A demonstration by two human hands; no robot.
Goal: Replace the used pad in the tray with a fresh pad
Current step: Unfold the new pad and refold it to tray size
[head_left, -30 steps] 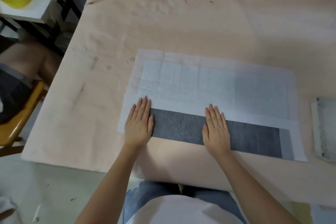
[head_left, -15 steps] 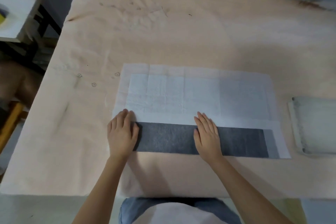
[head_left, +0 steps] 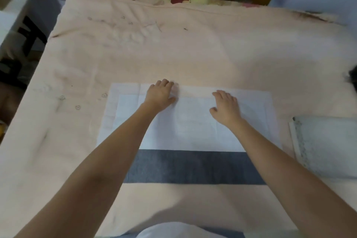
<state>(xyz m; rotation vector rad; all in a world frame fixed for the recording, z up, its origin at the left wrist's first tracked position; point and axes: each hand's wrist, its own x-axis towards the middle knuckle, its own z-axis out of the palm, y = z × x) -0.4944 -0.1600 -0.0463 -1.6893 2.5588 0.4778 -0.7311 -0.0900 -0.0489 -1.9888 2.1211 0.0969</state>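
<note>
White and quilted, the pad (head_left: 193, 121) lies spread on a peach cloth (head_left: 173, 48) over the table, its near strip folded up to show a grey backing (head_left: 193, 166). A person reaches across it with both arms. The left hand (head_left: 160, 93) rests at the far edge with fingers curled down over that edge — whether they pinch it cannot be told through the blur. The right hand (head_left: 225, 107) lies on the pad just short of the far edge, fingers bent and loosely apart, gripping nothing that can be seen.

The pad's long axis runs left to right across the view; its white face is up and its grey fold lies toward the person. The tray (head_left: 328, 145) sits just beside the pad's right end, only partly in frame, long axis running away from the person.

By the look of it the job is mid-course — the pad is out on the table being folded or smoothed, not in the tray. Whether it is the used or the fresh one cannot be told.
</note>
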